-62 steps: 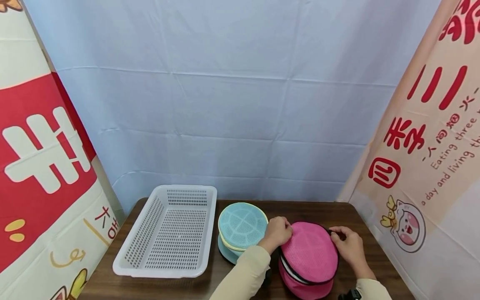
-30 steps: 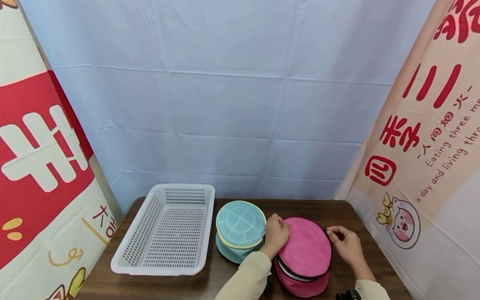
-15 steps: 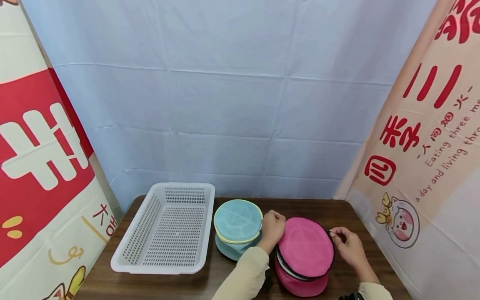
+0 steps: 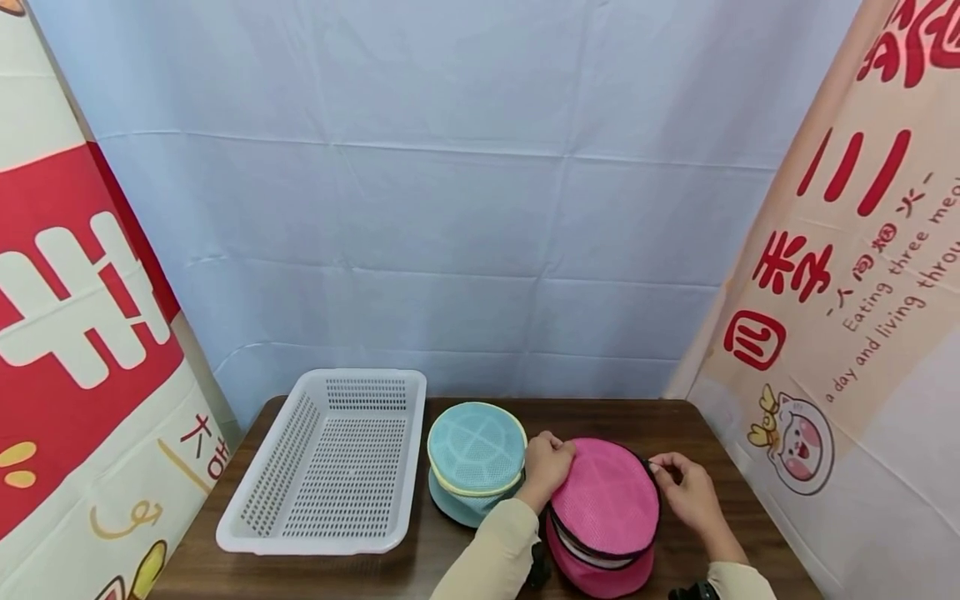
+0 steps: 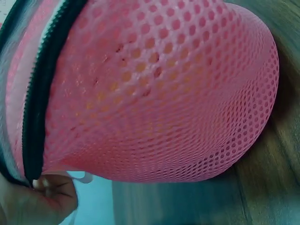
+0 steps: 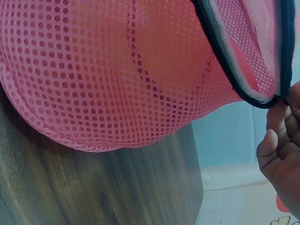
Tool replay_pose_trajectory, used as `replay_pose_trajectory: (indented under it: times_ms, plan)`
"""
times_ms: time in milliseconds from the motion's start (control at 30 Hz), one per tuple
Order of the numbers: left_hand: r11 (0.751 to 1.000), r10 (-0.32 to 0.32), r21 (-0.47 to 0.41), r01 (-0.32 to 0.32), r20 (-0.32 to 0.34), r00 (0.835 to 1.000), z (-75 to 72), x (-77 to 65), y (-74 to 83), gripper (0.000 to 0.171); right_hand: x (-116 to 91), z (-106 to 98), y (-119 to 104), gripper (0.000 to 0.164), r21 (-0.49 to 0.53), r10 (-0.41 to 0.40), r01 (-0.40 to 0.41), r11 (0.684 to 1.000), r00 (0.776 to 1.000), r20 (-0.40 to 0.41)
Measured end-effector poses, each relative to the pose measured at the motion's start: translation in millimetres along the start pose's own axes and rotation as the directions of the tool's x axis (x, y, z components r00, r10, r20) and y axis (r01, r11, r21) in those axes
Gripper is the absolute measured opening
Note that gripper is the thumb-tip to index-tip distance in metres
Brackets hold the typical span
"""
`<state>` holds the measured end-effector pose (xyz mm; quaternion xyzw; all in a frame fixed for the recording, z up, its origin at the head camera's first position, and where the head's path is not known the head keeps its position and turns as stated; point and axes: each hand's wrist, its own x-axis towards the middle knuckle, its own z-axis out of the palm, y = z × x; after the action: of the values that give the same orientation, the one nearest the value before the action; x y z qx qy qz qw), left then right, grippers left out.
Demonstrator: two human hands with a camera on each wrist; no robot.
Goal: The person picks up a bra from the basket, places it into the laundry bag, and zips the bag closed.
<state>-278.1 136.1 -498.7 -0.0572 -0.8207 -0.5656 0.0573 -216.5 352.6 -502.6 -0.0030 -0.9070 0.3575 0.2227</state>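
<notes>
A round pink mesh laundry bag (image 4: 611, 496) with a black zipper stands on the table. Its lid is partly unzipped, with a gap along the front. My left hand (image 4: 549, 467) pinches the rim at the bag's left, its fingertips by the zipper (image 5: 40, 103) in the left wrist view. My right hand (image 4: 688, 490) pinches the rim's right edge, where the zipper opening (image 6: 262, 96) comes to a corner in the right wrist view. Through the mesh some orange-yellow colour shows in both wrist views. Left of it stands a blue mesh laundry bag (image 4: 477, 446) with yellow edging.
A white slotted plastic basket (image 4: 322, 543) stands on the left of the brown wooden table (image 4: 645, 417). Behind hangs a pale blue cloth (image 4: 450, 208); printed cloths (image 4: 885, 350) flank the table on both sides.
My left hand slid leftward off the pink bag's rim toward the blue bag, then came back to the rim. My right hand has kept its hold. The head view has shifted slightly.
</notes>
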Motion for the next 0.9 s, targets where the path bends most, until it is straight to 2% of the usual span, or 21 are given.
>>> replay_pose_trajectory:
  times_ms: [167, 300, 500, 667, 800, 900]
  plan:
    - [1.0, -0.018, 0.014, 0.018, 0.048, 0.999, -1.7, 1.5, -2.7, 0.017, -0.1, 2.1, -0.9, 0.003, 0.016, -0.009, 0.009, 1.0, 1.0, -0.006]
    - [0.999, -0.03, 0.018, 0.029, 0.045, 0.999, -1.3, 2.7, -3.8, 0.019, -0.2, 2.6, -4.9, 0.004, 0.03, -0.011, 0.011, 0.999, 1.0, -0.007]
    - [0.984, -0.114, -0.137, 0.113, 0.004, 0.994, 1.4, 1.1, -5.8, 0.023, -2.9, 4.5, -3.5, 0.006, 0.023, -0.016, 0.016, 1.0, 1.0, 0.0]
    - [0.975, -0.147, -0.182, 0.126, -0.108, 0.983, 2.1, 1.5, -4.8, 0.022, -6.7, 3.0, 0.4, 0.006, 0.003, -0.009, 0.009, 1.0, 1.0, -0.016]
    - [0.972, -0.147, -0.212, 0.102, -0.208, 0.967, 4.8, 3.3, -3.2, 0.022, -8.1, 1.2, 1.8, 0.005, -0.002, -0.003, 0.003, 1.0, 0.999, -0.041]
    - [0.978, -0.108, -0.201, 0.051, -0.282, 0.953, 8.2, 3.2, -2.6, 0.023, -8.7, 1.6, 3.0, 0.006, 0.002, 0.001, 0.0, 1.0, 0.998, -0.061]
